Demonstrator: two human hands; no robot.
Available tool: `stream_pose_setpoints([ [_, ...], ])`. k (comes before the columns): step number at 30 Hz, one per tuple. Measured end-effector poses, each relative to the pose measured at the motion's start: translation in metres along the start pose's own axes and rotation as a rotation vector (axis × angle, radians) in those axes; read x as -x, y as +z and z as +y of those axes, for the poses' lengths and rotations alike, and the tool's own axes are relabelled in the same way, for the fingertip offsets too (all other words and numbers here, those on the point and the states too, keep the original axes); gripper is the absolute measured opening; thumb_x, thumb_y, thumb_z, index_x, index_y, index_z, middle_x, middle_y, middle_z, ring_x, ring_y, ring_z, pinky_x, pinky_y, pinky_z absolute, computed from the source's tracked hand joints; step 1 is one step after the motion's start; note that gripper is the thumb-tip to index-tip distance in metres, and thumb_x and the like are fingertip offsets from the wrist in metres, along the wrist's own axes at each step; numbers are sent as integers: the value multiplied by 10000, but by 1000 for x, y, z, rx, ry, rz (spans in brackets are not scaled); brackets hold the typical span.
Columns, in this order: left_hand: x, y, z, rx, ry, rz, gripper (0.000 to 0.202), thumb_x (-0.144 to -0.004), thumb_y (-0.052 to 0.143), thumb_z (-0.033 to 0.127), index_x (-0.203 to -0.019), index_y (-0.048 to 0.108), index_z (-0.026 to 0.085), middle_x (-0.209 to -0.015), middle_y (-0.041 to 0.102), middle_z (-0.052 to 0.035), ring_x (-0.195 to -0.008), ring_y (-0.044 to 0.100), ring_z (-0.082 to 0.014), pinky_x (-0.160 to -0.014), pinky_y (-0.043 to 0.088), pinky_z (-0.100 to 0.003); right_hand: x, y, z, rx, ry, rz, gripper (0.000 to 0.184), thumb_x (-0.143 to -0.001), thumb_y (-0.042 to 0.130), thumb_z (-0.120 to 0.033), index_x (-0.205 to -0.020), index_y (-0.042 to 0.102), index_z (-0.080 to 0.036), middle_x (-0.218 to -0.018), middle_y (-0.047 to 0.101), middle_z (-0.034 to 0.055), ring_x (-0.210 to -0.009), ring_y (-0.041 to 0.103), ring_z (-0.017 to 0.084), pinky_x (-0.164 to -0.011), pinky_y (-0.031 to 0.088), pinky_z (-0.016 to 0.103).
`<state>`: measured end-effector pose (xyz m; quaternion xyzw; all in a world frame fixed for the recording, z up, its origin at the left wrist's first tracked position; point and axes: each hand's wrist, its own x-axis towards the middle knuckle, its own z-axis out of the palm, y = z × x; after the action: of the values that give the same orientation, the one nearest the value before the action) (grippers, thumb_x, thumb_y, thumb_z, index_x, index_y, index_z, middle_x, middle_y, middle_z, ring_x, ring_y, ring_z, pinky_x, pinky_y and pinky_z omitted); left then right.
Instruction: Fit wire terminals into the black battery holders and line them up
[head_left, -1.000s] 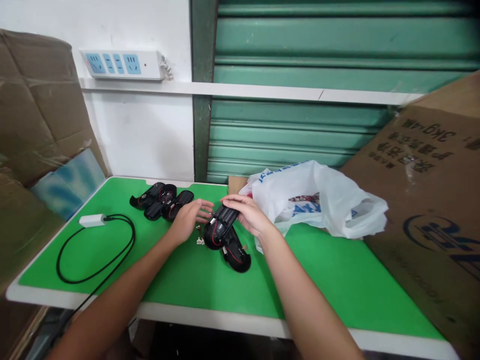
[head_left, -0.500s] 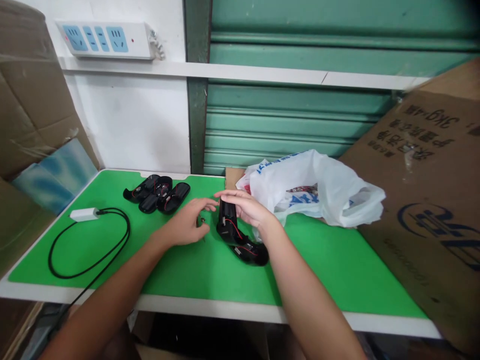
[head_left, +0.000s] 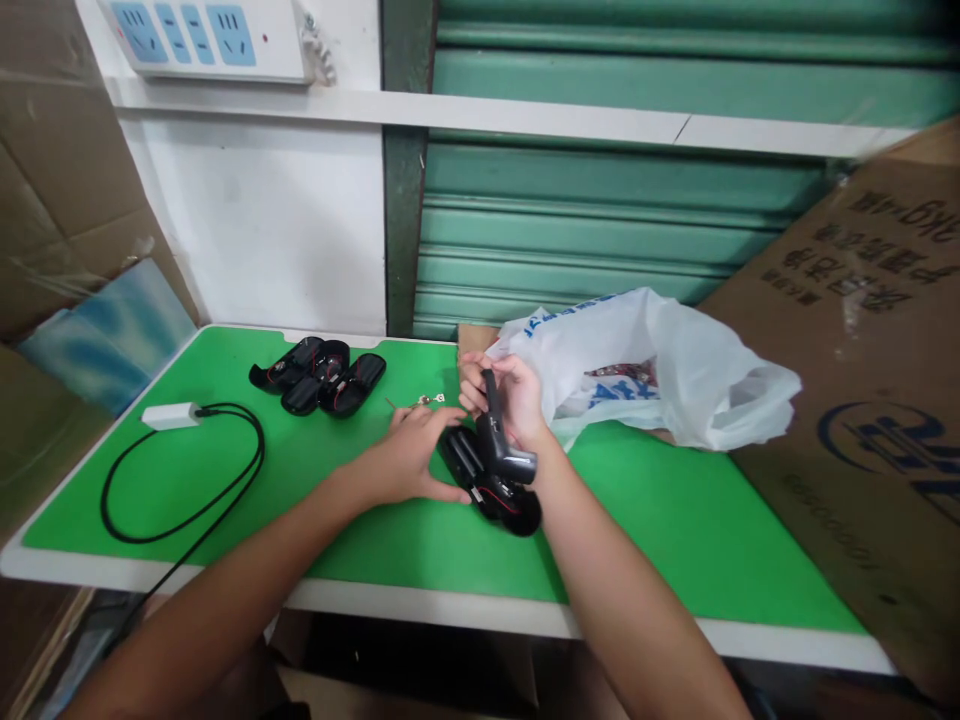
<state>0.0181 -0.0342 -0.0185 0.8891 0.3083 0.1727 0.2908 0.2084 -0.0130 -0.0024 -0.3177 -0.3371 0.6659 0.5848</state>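
Our right hand point(head_left: 521, 405) grips a glossy black curved plastic shell point(head_left: 504, 452), its smooth outside showing where wiring showed half a second ago; that uncovers the wired black plastic shell point(head_left: 491, 497) at seven o'clock, beside our spread left hand point(head_left: 412, 455). On the green-topped white table point(head_left: 637, 540), a crumpled white plastic bag point(head_left: 712, 390) lies at two o'clock; a green metal shutter point(head_left: 615, 180) stands at twelve.

glossy black casings point(head_left: 493, 445) with red wires point(head_left: 496, 496), green tabletop point(head_left: 375, 565) edged white, white plastic bag point(head_left: 694, 375) with blue lettering point(head_left: 551, 320), ribbed green roller shutter point(head_left: 637, 185), brown cardboard box point(head_left: 795, 500) with dark-blue logo point(head_left: 874, 440), blue-and-white mottled sheet point(head_left: 116, 330)
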Motion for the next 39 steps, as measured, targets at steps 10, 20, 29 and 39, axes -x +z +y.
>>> stream_pose_setpoints([
  [10,2,0,-5,-197,14,35,655,-678,898,556,-1205,669,242,-1207,687,-108,-1191,581,-366,-1028,365,-491,-6,-29,-13,90,-31,325,288,-668,715,-327,-937,732,-226,-703,623,-16,-616,545,160,-507,418,277],
  [20,-3,-4,-11,-262,-200,338,760,-615,920,605,-1194,665,185,-1235,655,-157,-1196,553,-398,-1034,370,-547,0,-11,-13,-60,-60,164,269,-740,730,-250,-1005,747,-212,-1011,786,41,-878,714,203,-695,666,329],
  [29,-4,-25,-16,651,-116,573,724,-862,702,588,-1433,483,201,-1460,598,-152,-1343,578,-318,-1114,458,-456,14,36,17,-86,60,-15,326,-663,761,-216,-986,739,-248,-1014,787,32,-925,715,244,-802,655,422],
  [39,-14,-37,-25,1048,-285,829,529,-830,715,451,-1237,453,237,-1073,754,-61,-938,781,-252,-842,629,-420,22,42,35,1017,-363,-49,138,-891,599,-270,-1011,665,-261,-834,726,12,-746,658,195,-685,446,310],
])
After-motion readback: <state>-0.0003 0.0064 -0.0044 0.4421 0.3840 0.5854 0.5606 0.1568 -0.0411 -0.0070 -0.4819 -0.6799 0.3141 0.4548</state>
